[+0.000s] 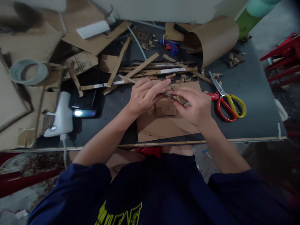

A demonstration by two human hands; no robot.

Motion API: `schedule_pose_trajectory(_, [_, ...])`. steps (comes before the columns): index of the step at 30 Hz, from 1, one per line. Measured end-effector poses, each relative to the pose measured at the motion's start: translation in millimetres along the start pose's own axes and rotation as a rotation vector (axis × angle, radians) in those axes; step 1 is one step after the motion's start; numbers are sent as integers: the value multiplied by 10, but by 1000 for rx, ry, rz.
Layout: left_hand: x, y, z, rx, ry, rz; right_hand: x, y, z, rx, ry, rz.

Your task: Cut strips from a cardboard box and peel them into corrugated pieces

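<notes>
A flat sheet of brown cardboard point(150, 128) lies at the table's front edge, with a small cardboard block point(166, 107) on it. Over the back part of the sheet, my left hand point(147, 95) and my right hand point(193, 104) meet, fingertips nearly touching. Between them is a small brown cardboard piece point(168, 93), mostly hidden by the fingers. The right thumb and index finger pinch it from the right. The left fingers are bent against its other side. Cardboard strips point(142, 66) lie behind the hands.
Scissors with red and yellow handles point(226, 100) lie at the right. Behind are a blue glue gun point(172, 46) and a cardboard tube point(219, 39). At the left are a tape roll point(29, 72), a white power strip point(62, 115), a black device point(85, 100) and large cardboard sheets point(28, 103).
</notes>
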State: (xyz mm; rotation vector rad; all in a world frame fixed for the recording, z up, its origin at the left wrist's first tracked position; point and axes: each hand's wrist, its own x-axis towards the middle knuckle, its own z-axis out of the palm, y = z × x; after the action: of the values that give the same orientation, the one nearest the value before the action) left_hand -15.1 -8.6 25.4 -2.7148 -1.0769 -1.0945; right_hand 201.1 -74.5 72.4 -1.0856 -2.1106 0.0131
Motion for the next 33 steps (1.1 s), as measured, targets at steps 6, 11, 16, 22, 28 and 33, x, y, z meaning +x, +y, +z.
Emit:
schedule_pose_trajectory(6, [-23, 62, 23, 52, 35, -154, 80, 28, -77, 0, 68, 171])
schedule_pose_trajectory(11, [-45, 6, 34, 187, 189, -333, 277, 510, -53, 106, 144, 443])
schedule_pose_trajectory(16, [-23, -94, -4, 182, 106, -390, 318, 703, -29, -136, -168, 559])
schedule_pose_trajectory(22, [2, -70, 13, 68, 97, -404, 230, 512, 142, -237, -427, 436])
schedule_pose_trajectory(28, [7, -57, -10, 36, 96, -390, 275, 445, 126, -99, -263, 250])
schedule_pose_trajectory(33, [7, -134, -1, 37, 110, -360, 285, 439, 109, -85, -107, 209])
